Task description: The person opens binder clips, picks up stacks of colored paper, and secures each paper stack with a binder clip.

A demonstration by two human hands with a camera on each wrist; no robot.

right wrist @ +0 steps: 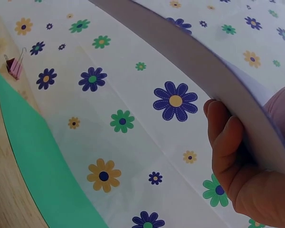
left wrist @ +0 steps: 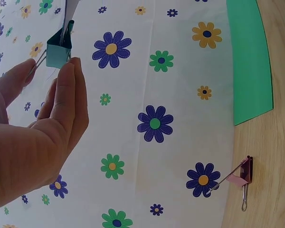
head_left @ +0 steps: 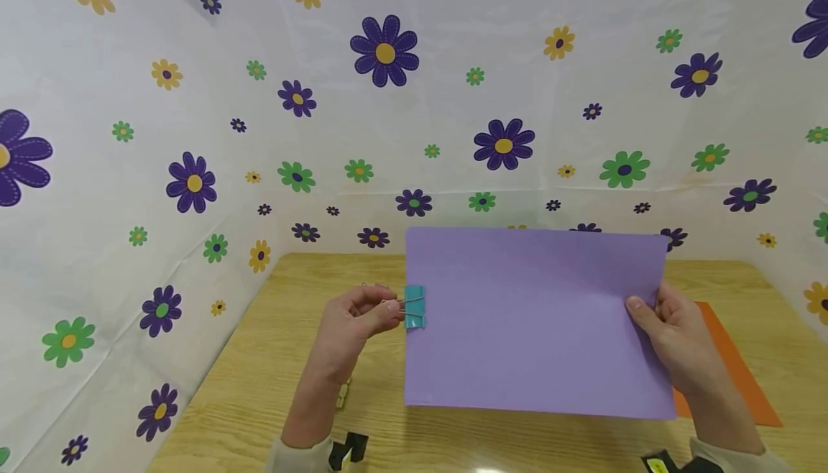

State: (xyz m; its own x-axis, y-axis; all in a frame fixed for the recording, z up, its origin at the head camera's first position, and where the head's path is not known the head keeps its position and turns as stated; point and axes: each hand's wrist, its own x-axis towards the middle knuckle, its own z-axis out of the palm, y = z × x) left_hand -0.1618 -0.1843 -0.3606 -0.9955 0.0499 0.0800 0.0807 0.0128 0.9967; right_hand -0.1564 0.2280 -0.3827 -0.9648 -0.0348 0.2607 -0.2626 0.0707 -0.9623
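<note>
A purple sheet of paper [head_left: 537, 322] is held up above the table between both hands. A teal binder clip [head_left: 415, 306] sits on its left edge, wire handles pointing left. My left hand [head_left: 352, 325] pinches those handles between thumb and fingers; in the left wrist view the clip [left wrist: 58, 55] straddles the paper's edge. At the sheet's right edge my right hand [head_left: 679, 340] grips it, thumb on the front face. The right wrist view shows fingers [right wrist: 228, 137] curled behind the paper [right wrist: 204, 61].
An orange sheet [head_left: 744, 372] lies on the wooden table [head_left: 259, 387] behind the right forearm. Beside the left forearm is a yellow-green clip [head_left: 343, 392], partly covered. The wrist views show a green sheet [left wrist: 251, 61] and a pink binder clip [left wrist: 242, 173]. Flowered cloth [head_left: 440, 113] surrounds the table.
</note>
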